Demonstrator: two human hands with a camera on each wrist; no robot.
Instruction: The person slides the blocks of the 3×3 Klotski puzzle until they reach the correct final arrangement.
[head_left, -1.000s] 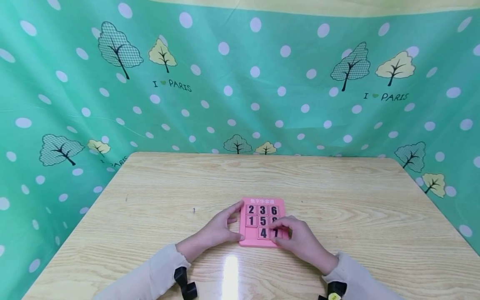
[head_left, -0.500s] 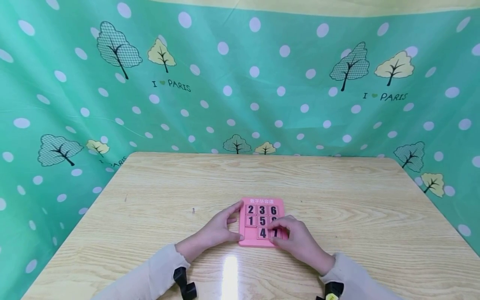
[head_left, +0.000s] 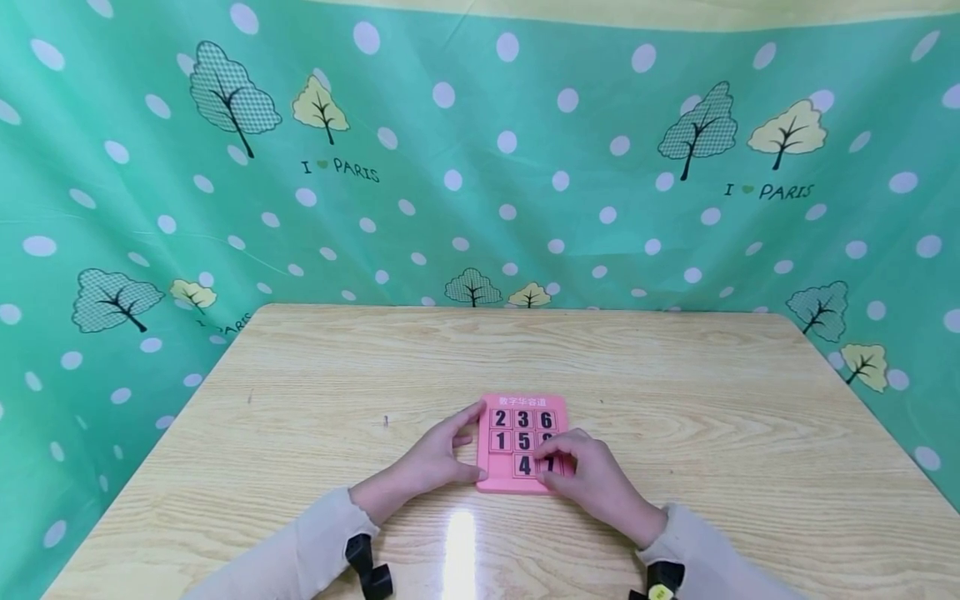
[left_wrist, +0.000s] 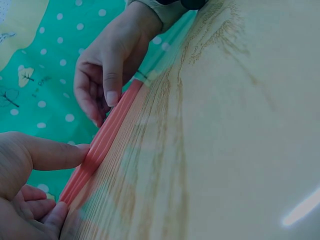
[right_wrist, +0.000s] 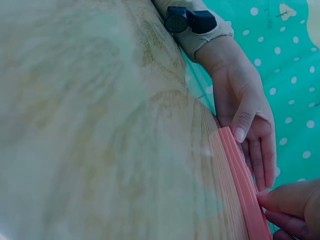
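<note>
A pink sliding number puzzle (head_left: pixel 522 402) lies on the table with several numbered tiles. Its top row reads 2, 3, 6; below come 1, 5 and a partly covered tile. The bottom row has a vacant lower-left slot, a 4 tile (head_left: pixel 524 466) and a partly hidden 7 tile. My left hand (head_left: pixel 431 457) holds the board's left side, thumb at the near corner and index finger at the far one. Over the lower-right tiles, my right hand (head_left: pixel 592 471) touches with thumb and index fingertips. The left wrist view shows the puzzle's pink edge (left_wrist: pixel 102 142) side-on between both hands.
The puzzle rests on a light wood-grain table (head_left: pixel 360 358). A green dotted cloth (head_left: pixel 420 208) with printed trees hangs behind and beside it. Black wrist cameras (head_left: pixel 369 571) sit on both beige sleeves. A bright light reflection (head_left: pixel 460 554) lies near the front.
The head view drifts very slightly. My right wrist has edged a little left, while the tiles keep the same order and the left hand stays on the board.
</note>
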